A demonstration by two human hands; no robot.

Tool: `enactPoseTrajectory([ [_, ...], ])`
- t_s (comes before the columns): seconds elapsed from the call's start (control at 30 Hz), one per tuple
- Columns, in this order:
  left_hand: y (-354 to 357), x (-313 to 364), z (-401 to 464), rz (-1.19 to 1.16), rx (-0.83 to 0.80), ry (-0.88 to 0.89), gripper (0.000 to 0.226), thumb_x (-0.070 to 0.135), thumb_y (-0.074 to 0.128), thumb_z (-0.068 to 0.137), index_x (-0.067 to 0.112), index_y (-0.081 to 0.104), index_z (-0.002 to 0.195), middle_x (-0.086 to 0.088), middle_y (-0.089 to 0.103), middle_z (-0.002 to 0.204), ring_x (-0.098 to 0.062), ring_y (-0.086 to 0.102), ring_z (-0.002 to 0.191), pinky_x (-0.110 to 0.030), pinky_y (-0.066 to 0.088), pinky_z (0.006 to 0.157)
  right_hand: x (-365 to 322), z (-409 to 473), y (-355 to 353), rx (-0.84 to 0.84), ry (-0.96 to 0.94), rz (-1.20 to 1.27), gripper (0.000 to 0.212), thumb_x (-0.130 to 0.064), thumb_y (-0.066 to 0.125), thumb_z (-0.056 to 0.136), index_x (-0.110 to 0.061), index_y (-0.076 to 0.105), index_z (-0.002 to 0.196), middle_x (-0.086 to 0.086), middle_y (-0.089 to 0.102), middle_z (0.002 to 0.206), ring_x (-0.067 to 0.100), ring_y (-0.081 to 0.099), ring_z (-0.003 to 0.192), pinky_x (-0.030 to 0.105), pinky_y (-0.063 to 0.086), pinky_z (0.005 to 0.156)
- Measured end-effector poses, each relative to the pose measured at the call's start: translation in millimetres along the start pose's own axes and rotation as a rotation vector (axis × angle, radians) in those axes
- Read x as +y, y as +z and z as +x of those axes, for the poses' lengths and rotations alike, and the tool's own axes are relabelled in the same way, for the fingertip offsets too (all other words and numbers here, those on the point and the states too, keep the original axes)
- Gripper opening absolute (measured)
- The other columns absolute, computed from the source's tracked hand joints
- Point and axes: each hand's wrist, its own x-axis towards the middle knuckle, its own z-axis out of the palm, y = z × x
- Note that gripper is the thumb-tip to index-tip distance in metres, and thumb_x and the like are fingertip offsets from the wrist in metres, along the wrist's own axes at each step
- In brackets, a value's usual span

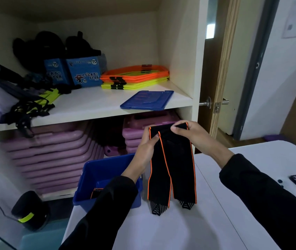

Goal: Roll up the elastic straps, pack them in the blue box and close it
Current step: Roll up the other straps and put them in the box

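**Strap held up by its fold, roll not yet begun**

Black sleeves fill the bottom of the view and lead up to two hands raised over the white tabletop. Fingers of the left hand are pinched closed on the left side of the elastic strap at its top fold, thumb in front. The right hand clenches the fold's other side, thumb and forefinger pressed on the cloth.

From that fold the black, orange-edged strap hangs doubled in two lengths, side by side, its patterned tips touching the tabletop.

Just left of it the blue box stands open at the tabletop's edge, and one strap already rolled seems to lie inside, partly hidden by the left sleeve. The blue lid rests apart, on the shelf above.

Judged from this, the step in hand is squaring the strap before rolling. Next the strap would likely need winding tightly from one end, and a firm hold so the elastic does not spring loose on its way into the box.
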Motion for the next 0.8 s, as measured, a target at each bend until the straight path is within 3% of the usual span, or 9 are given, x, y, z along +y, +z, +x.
enactPoseTrajectory([
  [0.13,11.5,7.1,1.2,-0.099,0.003,0.035,0.022,0.012,0.038,0.097,0.029,0.051,0.104,-0.007,0.057,0.114,-0.023,0.055,0.113,-0.044,0.040,0.105,-6.5,-4.5,3.2,0.069,-0.086,0.016,0.004,-0.022,0.059,0.089,-0.018,0.058,0.088,-0.003,0.061,0.080,0.006,0.063,0.074,0.013,0.050,0.064],
  [0.27,24.3,18.5,-2.6,-0.198,0.052,0.037,0.019,0.024,0.035,0.099,0.025,0.052,0.107,-0.005,0.061,0.112,-0.020,0.058,0.108,-0.040,0.043,0.101,-7.8,-5.7,12.1,0.164,-0.141,0.053,0.007,-0.026,0.056,0.091,-0.022,0.050,0.088,-0.004,0.055,0.082,0.001,0.058,0.069,0.008,0.046,0.056],
  [0.4,32.7,19.8,0.6,-0.159,0.041,0.007,0.077,0.072,0.039,0.078,0.021,0.039,0.135,-0.007,0.051,0.138,-0.021,0.047,0.129,-0.043,0.035,0.111,-3.4,0.9,16.1,0.235,-0.181,-0.121,0.009,-0.037,0.050,0.092,-0.035,0.044,0.085,0.004,0.046,0.105,0.013,0.047,0.098,0.025,0.040,0.083],
  [0.47,35.6,20.9,1.3,-0.052,0.067,0.089,0.054,0.057,0.042,0.088,0.025,0.038,0.131,0.005,0.053,0.130,-0.014,0.046,0.126,-0.035,0.035,0.110,-4.1,2.6,16.9,0.290,-0.276,-0.244,0.008,-0.030,0.046,0.095,-0.024,0.042,0.092,0.001,0.039,0.103,0.013,0.041,0.100,0.026,0.035,0.090],
  [0.53,37.7,22.7,0.6,0.019,0.089,0.124,0.013,0.038,0.044,0.094,0.040,0.041,0.107,0.017,0.055,0.106,-0.008,0.052,0.109,-0.023,0.041,0.100,-5.8,2.0,18.6,0.313,-0.348,-0.299,0.010,-0.026,0.044,0.096,-0.018,0.040,0.100,-0.005,0.036,0.098,0.013,0.039,0.104,0.024,0.032,0.095],
  [0.6,41.5,25.0,-3.6,0.043,0.092,0.169,0.015,0.032,0.043,0.096,0.044,0.034,0.097,0.026,0.047,0.093,0.006,0.050,0.093,-0.003,0.040,0.084,-6.2,-0.4,20.3,0.304,-0.347,-0.282,0.021,-0.029,0.041,0.096,-0.019,0.040,0.114,-0.014,0.034,0.101,0.015,0.039,0.114,0.028,0.034,0.103],
  [0.67,43.4,27.6,-7.3,0.072,0.124,0.211,0.016,0.030,0.041,0.097,0.036,0.028,0.104,0.032,0.037,0.088,0.024,0.042,0.080,0.009,0.032,0.067,-4.8,-1.3,22.3,0.304,-0.297,-0.238,0.040,-0.037,0.038,0.096,-0.018,0.035,0.132,-0.009,0.036,0.115,0.014,0.036,0.124,0.032,0.030,0.110],
  [0.73,45.0,27.1,-6.8,0.083,0.194,0.236,0.016,0.030,0.039,0.098,0.032,0.026,0.107,0.032,0.033,0.084,0.026,0.038,0.073,0.001,0.031,0.063,-2.3,-2.7,24.2,0.284,-0.203,-0.133,0.062,-0.053,0.036,0.091,-0.023,0.023,0.143,-0.002,0.033,0.140,0.013,0.031,0.135,0.035,0.025,0.115],
  [0.8,42.3,24.2,-2.0,0.077,0.296,0.258,0.011,0.031,0.040,0.098,0.025,0.035,0.106,0.024,0.039,0.081,0.008,0.044,0.076,-0.012,0.031,0.068,3.3,-4.3,27.0,0.227,-0.077,0.023,0.078,-0.068,0.043,0.080,-0.032,0.020,0.145,-0.001,0.034,0.149,0.014,0.034,0.137,0.042,0.027,0.116],
])
